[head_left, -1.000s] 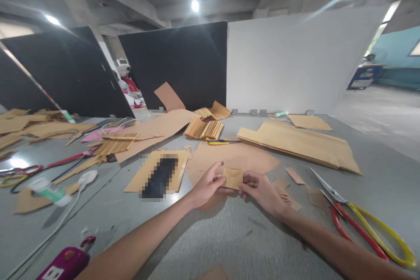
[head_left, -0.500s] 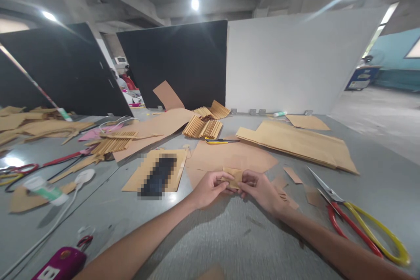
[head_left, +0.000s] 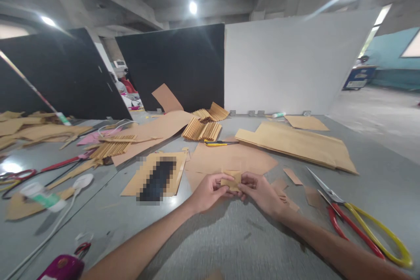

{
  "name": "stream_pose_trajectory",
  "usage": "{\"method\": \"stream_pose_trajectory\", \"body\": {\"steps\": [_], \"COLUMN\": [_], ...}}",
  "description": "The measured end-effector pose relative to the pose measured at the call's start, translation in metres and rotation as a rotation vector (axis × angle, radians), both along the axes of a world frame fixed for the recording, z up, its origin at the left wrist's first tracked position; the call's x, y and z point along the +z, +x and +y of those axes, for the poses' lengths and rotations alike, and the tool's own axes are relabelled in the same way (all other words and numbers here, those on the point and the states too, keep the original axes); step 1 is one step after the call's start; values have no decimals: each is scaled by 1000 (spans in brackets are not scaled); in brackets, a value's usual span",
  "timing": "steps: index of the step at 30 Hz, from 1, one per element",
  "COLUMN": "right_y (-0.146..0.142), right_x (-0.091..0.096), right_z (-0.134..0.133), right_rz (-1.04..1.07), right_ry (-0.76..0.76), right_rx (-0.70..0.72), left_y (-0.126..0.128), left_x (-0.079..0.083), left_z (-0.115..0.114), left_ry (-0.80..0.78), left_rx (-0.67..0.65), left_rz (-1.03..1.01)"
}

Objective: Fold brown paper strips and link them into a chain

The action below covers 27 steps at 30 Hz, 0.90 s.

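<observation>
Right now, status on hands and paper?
Left fingers and right fingers gripping small brown paper. Paper partly covered by fingers. Open scissors lie right, clear of both.

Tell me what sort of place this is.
Likely a paper or card workshop: large scissors with red and yellow handles, a slim yellow craft knife and brown pleated paper bundles are spread across a grey metallic table.

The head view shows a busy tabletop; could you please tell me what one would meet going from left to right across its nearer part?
White-and-green tube, white disc on a cord, brown sheet, left hand, small paper piece, right hand, scissors.
</observation>
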State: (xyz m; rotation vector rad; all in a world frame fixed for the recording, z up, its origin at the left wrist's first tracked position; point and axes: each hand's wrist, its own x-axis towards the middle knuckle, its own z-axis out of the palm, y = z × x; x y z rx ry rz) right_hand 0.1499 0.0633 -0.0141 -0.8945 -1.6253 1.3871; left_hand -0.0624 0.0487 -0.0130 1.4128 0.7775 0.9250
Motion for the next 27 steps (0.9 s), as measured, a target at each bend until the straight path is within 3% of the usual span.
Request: {"method": "stream_pose_trajectory", "body": {"steps": [21, 24, 27], "right_y": [-1, -1, -1], "right_x": [-5, -6, -4], "right_z": [0, -4, -10], "right_rz": [-18, -14, -139], "right_ry": [8, 53, 261], "right_rx": [27, -77, -261], "left_y": [2, 2, 4], "left_x": [-1, 0, 2], "left_z": [-3, -3, -6], "left_ry": [30, 16, 7], "left_rx": [58, 63, 64], "left_rz": [30, 23, 29]}}
